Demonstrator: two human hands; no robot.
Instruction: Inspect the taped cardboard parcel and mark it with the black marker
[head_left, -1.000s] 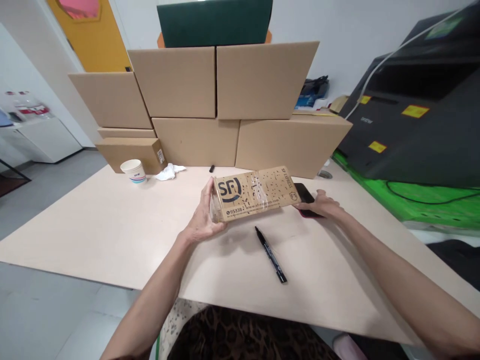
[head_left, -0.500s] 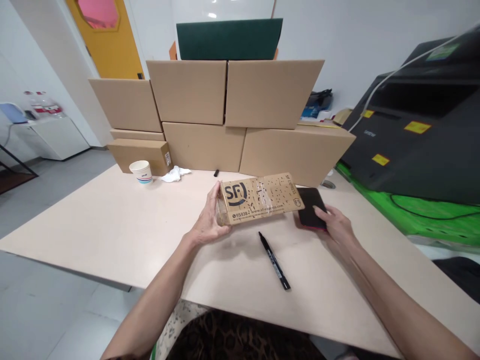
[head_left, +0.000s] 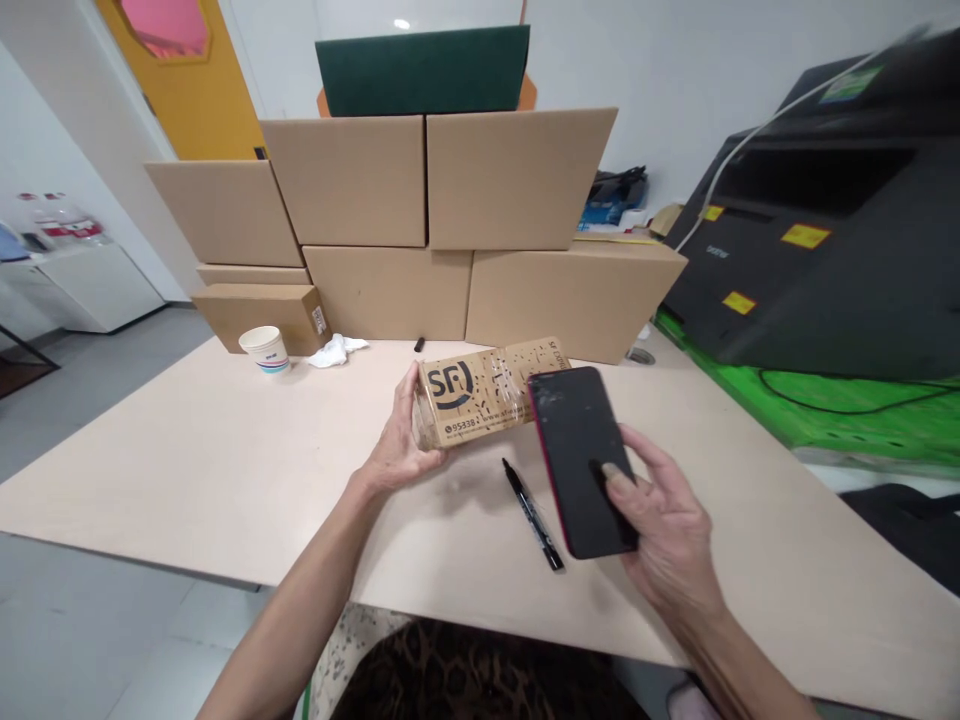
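Behind the printed parcel [head_left: 484,392] stand seven plain cardboard boxes [head_left: 390,290]. Near it lie one phone [head_left: 579,462], one marker [head_left: 532,512], one paper cup [head_left: 264,349] and one crumpled tissue [head_left: 336,350].

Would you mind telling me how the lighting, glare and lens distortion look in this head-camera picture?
Head view: even, soft indoor light with a ceiling lamp reflection high on the wall; faint shadows on the table under the left hand and marker. The phone in the right hand has a dark, smudged screen. Wide-angle lens stretches the edges; the printer leans.
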